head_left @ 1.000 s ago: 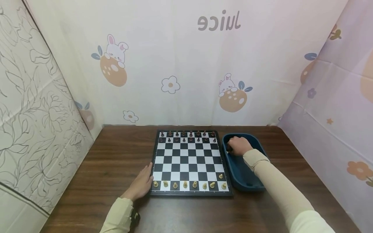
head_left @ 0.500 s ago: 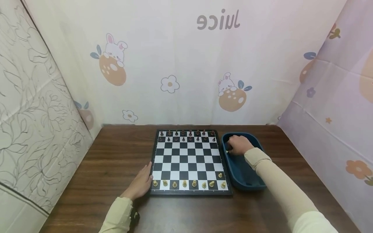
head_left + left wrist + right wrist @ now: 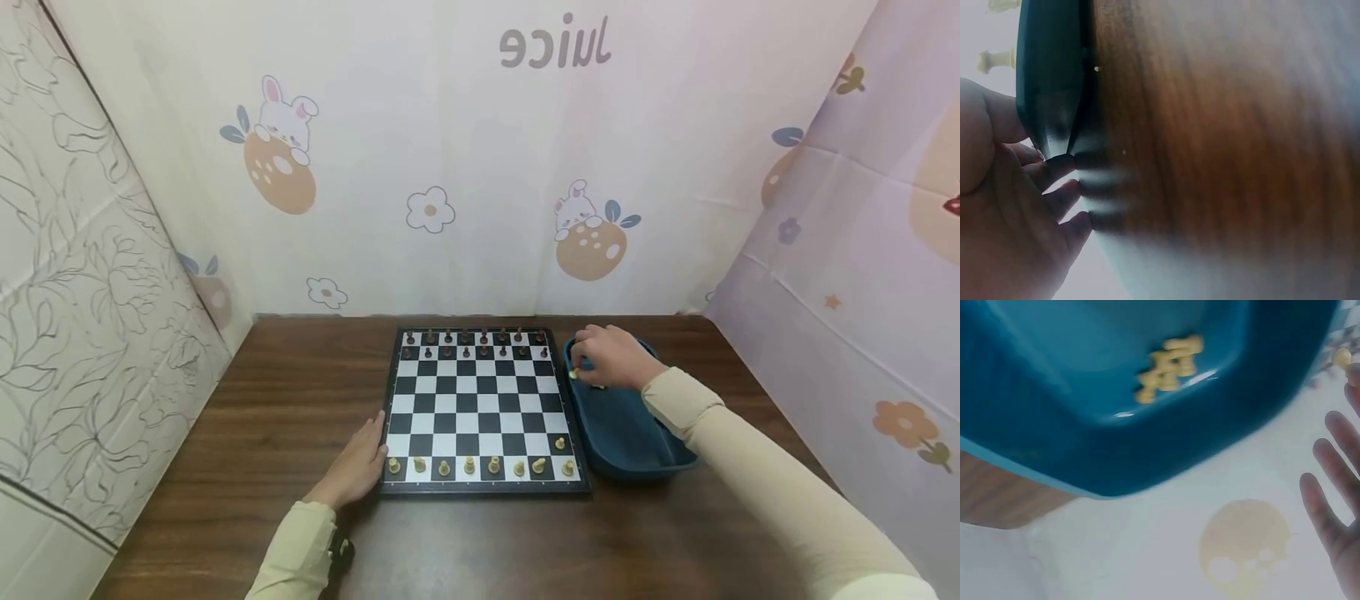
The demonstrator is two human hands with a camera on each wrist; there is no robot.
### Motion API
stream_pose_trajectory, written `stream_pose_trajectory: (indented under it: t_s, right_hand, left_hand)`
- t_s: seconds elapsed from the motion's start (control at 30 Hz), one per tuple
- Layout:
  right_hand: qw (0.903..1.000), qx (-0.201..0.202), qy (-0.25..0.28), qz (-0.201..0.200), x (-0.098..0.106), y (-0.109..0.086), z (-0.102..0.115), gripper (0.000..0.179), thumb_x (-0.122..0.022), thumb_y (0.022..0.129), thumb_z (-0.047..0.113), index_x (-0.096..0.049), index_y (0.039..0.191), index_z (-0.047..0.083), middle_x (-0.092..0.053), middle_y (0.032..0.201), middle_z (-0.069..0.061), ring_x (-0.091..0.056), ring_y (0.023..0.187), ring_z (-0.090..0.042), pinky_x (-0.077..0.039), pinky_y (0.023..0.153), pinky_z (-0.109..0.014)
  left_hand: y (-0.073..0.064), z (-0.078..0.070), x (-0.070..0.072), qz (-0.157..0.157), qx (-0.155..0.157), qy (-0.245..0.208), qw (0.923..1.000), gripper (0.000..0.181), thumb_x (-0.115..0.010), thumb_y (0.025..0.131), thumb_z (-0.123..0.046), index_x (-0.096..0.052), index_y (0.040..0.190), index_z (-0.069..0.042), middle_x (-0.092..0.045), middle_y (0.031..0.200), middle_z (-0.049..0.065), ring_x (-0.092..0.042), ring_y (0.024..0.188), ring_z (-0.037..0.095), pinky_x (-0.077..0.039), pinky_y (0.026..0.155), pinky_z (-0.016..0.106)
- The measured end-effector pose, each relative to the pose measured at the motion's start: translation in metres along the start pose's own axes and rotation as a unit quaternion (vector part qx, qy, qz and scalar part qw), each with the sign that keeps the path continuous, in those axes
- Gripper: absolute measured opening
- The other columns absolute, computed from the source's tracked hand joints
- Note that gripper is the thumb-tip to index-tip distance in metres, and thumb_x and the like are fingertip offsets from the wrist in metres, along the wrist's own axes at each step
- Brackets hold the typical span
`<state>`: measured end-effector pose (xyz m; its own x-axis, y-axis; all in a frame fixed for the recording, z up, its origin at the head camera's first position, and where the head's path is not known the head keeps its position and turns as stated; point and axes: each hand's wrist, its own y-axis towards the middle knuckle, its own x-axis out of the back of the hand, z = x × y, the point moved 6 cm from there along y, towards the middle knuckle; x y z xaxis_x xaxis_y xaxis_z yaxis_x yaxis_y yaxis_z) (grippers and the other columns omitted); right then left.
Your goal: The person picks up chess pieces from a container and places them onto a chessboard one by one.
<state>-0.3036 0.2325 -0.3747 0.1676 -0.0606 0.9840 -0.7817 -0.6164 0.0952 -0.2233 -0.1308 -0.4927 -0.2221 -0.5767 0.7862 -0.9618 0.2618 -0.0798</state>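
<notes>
My right hand is raised over the far left rim of the blue tray. Between thumb and fingertips it pinches a pale yellow chess pawn, round end showing. More pale yellow pawns lie in a cluster inside the tray. Left of the tray is the chessboard, a row of yellow pieces along its near edge and one yellow pawn ahead of them at the right. My left hand rests against the board's left edge, its fingertips on the table in the left wrist view.
Two rows of dark red-brown pieces stand on the board's far side. The brown wooden table meets patterned cloth walls at the back and right. The tray stands close beside the board's right edge.
My right hand has come up out of the tray and a little toward the board, with a yellow pawn now visible at its fingertips. The left hand stays at the board's edge.
</notes>
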Motion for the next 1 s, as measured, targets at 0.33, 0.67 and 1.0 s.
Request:
stream_pose_trajectory:
  t_s: [0.33,0.67,1.0]
  right_hand:
    - [0.9961,0.066,0.009,0.058,0.006,0.002,0.068,0.006,-0.077,0.076,0.027,-0.072,0.078,0.025,-0.062,0.086,0.008,-0.050,0.076,-0.011,-0.043,0.064,-0.028]
    - [0.9871,0.122,-0.007,0.104,-0.025,-0.005,0.105,0.014,-0.074,0.082,0.031,-0.077,0.091,0.021,-0.066,0.091,0.005,-0.051,0.079,-0.012,-0.044,0.068,-0.028]
    - [0.9909,0.105,0.001,0.085,-0.010,-0.007,0.089,0.014,-0.078,0.076,0.028,-0.075,0.087,0.021,-0.065,0.089,0.005,-0.053,0.080,-0.013,-0.045,0.068,-0.029]
  left_hand:
    - [0.002,0.000,0.001,0.004,0.004,0.000,1.0000,0.056,-0.037,0.100,-0.012,-0.017,0.148,0.007,-0.021,0.152,0.025,-0.017,0.141,0.040,-0.014,0.114,0.052]
    - [0.002,-0.003,0.002,0.005,0.002,0.002,1.0000,0.055,-0.037,0.100,-0.012,-0.018,0.148,0.008,-0.022,0.152,0.025,-0.017,0.141,0.040,-0.014,0.114,0.052]
    - [-0.001,-0.001,0.002,0.004,0.004,-0.002,1.0000,0.055,-0.037,0.100,-0.012,-0.017,0.148,0.008,-0.021,0.152,0.025,-0.016,0.141,0.040,-0.013,0.114,0.052]
